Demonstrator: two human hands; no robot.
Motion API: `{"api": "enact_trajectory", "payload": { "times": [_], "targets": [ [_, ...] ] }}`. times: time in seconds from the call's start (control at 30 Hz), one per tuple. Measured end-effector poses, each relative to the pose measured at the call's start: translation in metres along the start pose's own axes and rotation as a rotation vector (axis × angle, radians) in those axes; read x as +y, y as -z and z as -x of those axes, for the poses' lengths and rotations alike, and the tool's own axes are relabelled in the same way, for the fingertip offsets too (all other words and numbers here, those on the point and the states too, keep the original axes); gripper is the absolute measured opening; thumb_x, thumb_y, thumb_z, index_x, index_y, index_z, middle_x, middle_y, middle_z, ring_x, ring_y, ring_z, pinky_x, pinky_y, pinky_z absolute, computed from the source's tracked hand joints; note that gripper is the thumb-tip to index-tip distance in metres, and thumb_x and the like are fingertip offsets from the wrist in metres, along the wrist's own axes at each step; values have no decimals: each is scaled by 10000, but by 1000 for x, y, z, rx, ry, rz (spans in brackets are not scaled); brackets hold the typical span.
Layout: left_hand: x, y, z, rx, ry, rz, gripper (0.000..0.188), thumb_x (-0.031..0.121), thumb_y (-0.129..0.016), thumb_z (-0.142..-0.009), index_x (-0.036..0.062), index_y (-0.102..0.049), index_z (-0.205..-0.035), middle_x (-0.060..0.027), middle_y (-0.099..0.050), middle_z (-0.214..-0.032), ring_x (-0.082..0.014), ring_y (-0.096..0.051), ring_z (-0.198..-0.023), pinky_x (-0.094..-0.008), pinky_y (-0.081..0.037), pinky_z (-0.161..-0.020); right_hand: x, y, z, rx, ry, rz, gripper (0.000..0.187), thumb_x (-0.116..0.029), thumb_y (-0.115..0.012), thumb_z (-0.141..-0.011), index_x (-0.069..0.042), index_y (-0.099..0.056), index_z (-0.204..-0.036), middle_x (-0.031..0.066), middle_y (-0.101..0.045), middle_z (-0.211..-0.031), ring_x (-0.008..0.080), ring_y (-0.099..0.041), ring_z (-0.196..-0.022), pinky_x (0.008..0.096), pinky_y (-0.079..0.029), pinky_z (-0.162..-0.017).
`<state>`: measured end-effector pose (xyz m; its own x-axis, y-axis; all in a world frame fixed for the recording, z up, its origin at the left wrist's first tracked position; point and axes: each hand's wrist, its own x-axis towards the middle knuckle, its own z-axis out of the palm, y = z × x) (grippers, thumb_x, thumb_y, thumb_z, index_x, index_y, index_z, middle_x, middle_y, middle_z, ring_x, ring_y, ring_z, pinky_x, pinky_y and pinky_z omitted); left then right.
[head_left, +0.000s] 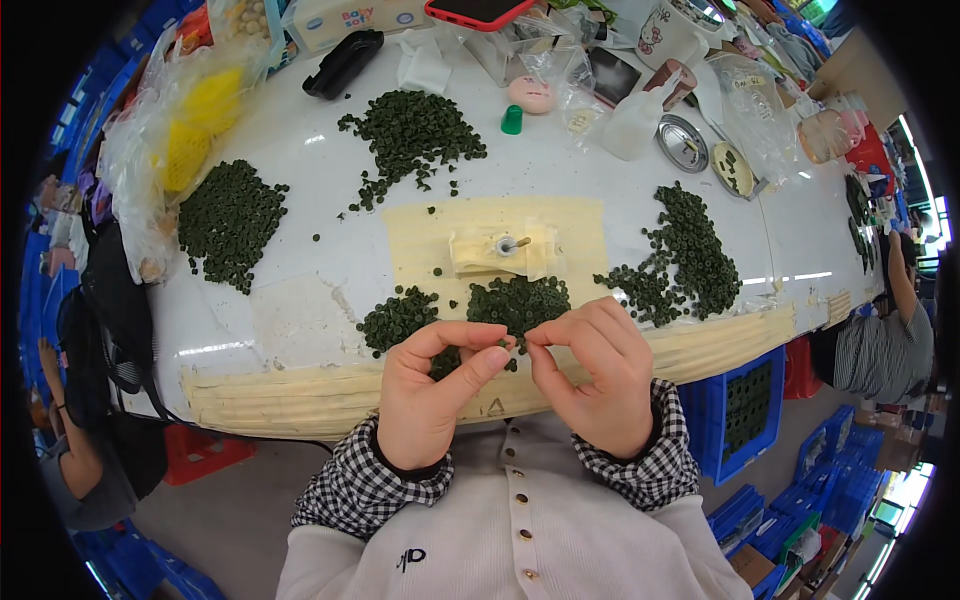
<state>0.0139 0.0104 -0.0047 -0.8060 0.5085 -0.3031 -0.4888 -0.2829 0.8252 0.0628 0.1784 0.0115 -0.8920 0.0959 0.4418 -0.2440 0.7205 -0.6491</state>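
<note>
Above the near edge of the table, my left hand [425, 390] and my right hand [597, 372] face each other, fingertips almost touching. Thumb and forefinger of the left hand are pinched together; a tiny piece seems to show at their tips, too small to name. The right thumb and forefinger are also closed in a pinch, and what lies between them is hidden. Just beyond the fingertips is a pile of small dark green ring-shaped parts [520, 298]. Another small pile of these parts [400, 318] lies beside my left hand, partly covered by it.
A small post fixture [507, 245] is taped to the table beyond my hands. More dark green parts lie in heaps at the far left [232, 225], at the back [415, 135] and at the right [697, 255]. A green cap [512, 120] and an open tin [683, 143] stand farther back.
</note>
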Motion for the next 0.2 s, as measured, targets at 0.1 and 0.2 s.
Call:
{"api": "enact_trajectory", "payload": {
  "times": [0.1, 0.2],
  "targets": [
    [1, -3, -1, -4, -7, -64, 156, 7, -650, -846, -16, -645, -1000, -67, -676, -949, -70, -559, -819, -221, -454, -789, 2, -1, 0, 18, 32, 88, 183, 27, -693, -663, -37, -624, -820, 63, -603, -763, 235, -558, -716, 324, -472, -621],
    [1, -2, -2, -11, -12, -151, 166, 36, -647, -857, -13, -649, -1016, -71, -681, -964, -74, -560, -830, -229, -450, -812, 5, -1, 1, 27, 50, 116, 191, 24, -690, -666, -38, -623, -833, 64, -601, -773, 236, -558, -723, 327, -475, -625]
  ]
}}
